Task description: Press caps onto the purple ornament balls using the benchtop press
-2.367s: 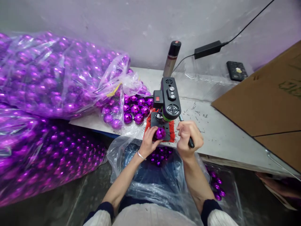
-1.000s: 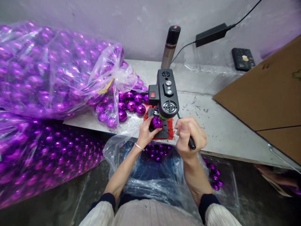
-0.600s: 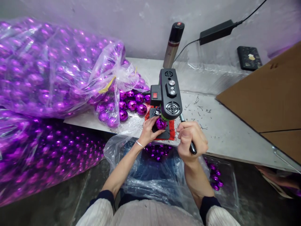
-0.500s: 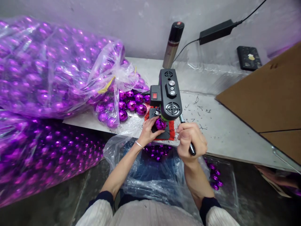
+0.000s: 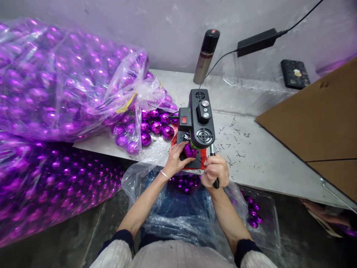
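Observation:
A small black bench drill press (image 5: 201, 118) stands on a red mat (image 5: 203, 156) at the front edge of the grey table (image 5: 259, 160). My left hand (image 5: 176, 160) is closed on a shiny purple faceted ball (image 5: 190, 150) and holds it on the press base, under the drill head. My right hand (image 5: 214, 172) is wrapped round the press's black lever handle (image 5: 213, 163), pulled down toward me. Loose purple balls (image 5: 157, 126) lie left of the press.
Big clear bags of purple balls (image 5: 61, 85) fill the left side. An open bag (image 5: 181, 208) with balls sits on my lap. A spray can (image 5: 205, 56), a power adapter (image 5: 258, 37), a black phone (image 5: 295, 73) and brown cardboard (image 5: 315, 111) lie behind and right.
My left hand moved the purple ball from the base's front edge to under the drill head. My right hand pulled the lever handle down and closer to me.

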`<state>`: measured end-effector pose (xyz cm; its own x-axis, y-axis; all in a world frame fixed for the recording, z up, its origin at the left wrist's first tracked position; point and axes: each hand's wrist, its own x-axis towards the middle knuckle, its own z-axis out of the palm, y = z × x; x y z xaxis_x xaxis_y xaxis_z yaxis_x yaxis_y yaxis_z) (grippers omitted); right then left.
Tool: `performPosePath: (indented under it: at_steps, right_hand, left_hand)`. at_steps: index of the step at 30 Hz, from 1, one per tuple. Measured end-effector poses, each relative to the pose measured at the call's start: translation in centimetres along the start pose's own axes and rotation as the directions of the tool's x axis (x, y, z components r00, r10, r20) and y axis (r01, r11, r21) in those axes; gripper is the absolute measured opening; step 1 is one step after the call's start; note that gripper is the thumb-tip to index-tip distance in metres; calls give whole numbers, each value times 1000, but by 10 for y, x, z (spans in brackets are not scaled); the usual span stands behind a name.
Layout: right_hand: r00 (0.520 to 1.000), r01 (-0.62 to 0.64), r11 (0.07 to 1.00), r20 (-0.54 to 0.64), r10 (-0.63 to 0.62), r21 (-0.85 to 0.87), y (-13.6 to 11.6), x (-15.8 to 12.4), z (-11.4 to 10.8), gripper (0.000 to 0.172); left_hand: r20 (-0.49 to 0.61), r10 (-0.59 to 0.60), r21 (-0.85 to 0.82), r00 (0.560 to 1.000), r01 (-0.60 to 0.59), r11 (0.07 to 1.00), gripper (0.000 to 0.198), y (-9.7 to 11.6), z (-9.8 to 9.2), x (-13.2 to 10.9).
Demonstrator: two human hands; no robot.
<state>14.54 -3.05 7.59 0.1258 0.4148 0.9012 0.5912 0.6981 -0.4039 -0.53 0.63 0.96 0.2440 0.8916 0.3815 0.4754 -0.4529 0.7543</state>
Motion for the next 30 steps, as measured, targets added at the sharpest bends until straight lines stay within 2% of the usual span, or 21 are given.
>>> performPosePath:
  at_steps: [4, 10, 17, 19, 22, 24, 26, 28, 30]
  right_hand:
    - [999, 6, 1000, -37, -6, -10, 2, -4, 3, 30]
    - [995, 6, 998, -98, -1, 58, 4, -6, 10, 31]
    - [997, 81, 996, -10, -80, 45, 3, -1, 6, 30]
    - [999, 33, 999, 3, -34, 42, -4, 11, 1, 31]
    - [994, -102, 994, 46, 101, 24, -20, 38, -7, 30]
    - [982, -174, 984, 82, 172, 21, -29, 53, -11, 30]
    - [977, -193, 981, 99, 190, 27, -33, 60, -13, 30]
    - [982, -169, 985, 94, 165, 30, -33, 57, -13, 29]
    - [988, -131, 991, 91, 128, 27, -29, 49, -11, 28]
  left_hand:
    - [1, -23, 7, 1000, 23, 1000, 69, 1, 0, 0]
    - [-25, 2, -12, 1000, -3, 1000, 68, -2, 2, 0]
    - [-25, -21, -9, 999, 21, 1000, 67, -6, 4, 2]
    - [-27, -14, -11, 1000, 14, 1000, 67, -7, 4, 4]
    - [-51, 24, -28, 998, -25, 999, 66, -5, 4, 3]
    - [-88, 51, -27, 995, -53, 998, 65, -1, 4, -7]
    - [-102, 94, 17, 990, -93, 996, 63, 6, 2, -25]
    - [-55, 164, 95, 985, -158, 983, 62, 14, -1, -50]
    - [33, 230, 156, 973, -232, 960, 75, 20, -7, -70]
